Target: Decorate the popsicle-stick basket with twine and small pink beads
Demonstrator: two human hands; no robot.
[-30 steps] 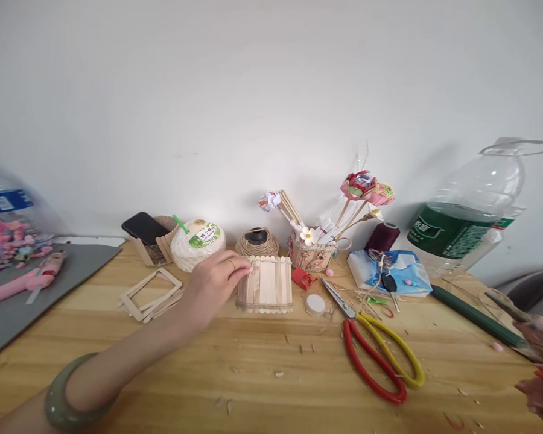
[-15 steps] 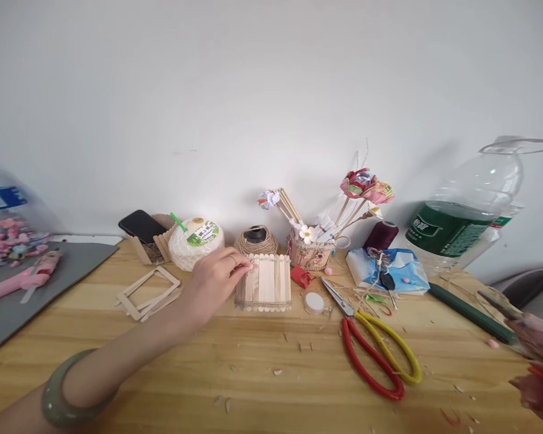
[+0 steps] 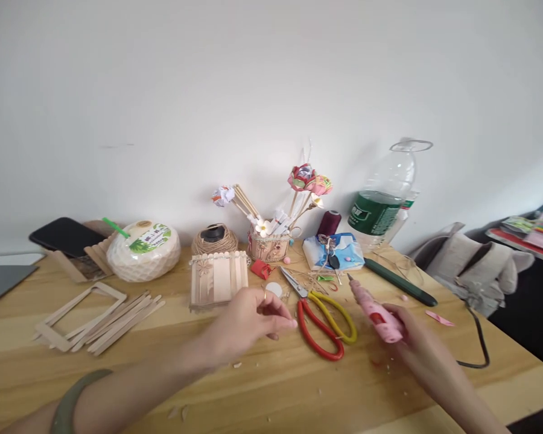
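Note:
My left hand [image 3: 253,316] hovers low over the wooden table [image 3: 271,386], fingers pinched together, just in front of a small box made of craft sticks [image 3: 218,279]. Whether something tiny sits between the fingertips cannot be made out. My right hand [image 3: 409,334] grips a pink glue gun [image 3: 374,308], its nozzle pointing up and left toward the table's back. Red-and-yellow-handled scissors [image 3: 322,313] lie between the two hands. A small white disc [image 3: 274,289] rests beside the box.
Loose craft sticks and a stick frame [image 3: 88,313] lie at the left. Along the wall stand a phone [image 3: 67,236], a white round container [image 3: 143,249], a twine ball [image 3: 214,239], a basket with paper flowers [image 3: 271,241], a tissue pack [image 3: 333,252] and a large water bottle [image 3: 382,205]. A black cord [image 3: 477,337] trails right.
My left hand has let go of the stick box and drawn back toward me. My right hand has come into the middle with the pink glue gun. The view has swung right.

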